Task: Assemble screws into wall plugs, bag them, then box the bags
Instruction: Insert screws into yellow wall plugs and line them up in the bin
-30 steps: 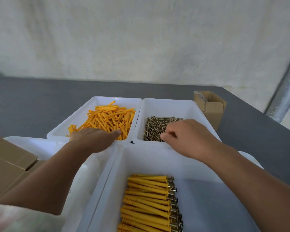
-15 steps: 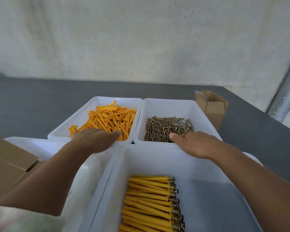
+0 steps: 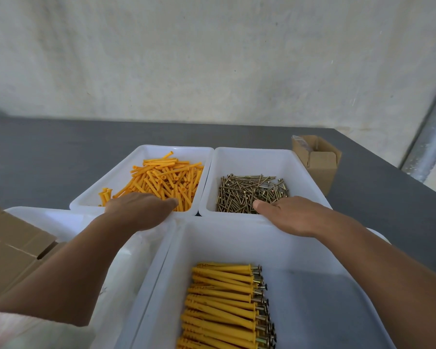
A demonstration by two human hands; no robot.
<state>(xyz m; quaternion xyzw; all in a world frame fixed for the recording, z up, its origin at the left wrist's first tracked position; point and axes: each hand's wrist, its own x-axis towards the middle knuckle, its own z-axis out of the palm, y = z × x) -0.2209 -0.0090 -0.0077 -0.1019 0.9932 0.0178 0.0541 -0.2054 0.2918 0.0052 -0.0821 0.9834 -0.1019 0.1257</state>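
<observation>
Orange plugs (image 3: pixel 166 177) fill the left tray (image 3: pixel 146 153), screws (image 3: pixel 247 192) the right tray (image 3: pixel 257 157), mid-table (image 3: pixel 48 152). The left hand (image 3: pixel 139 210) reaches palm-down into the plugs, fingertips hidden, hold unclear; the right hand (image 3: pixel 290 215) lies flat, fingers straight, on the screws' near edge. Screwed plugs (image 3: pixel 222 298) lie in a bin (image 3: pixel 237 238) at the table's near edge.

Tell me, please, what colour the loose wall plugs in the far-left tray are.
The wall plugs are orange, clearest in the head view.

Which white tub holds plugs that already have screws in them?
The near-right tub, stacked neatly; the far-left tub holds loose plugs, the far-right tub loose screws.
</observation>
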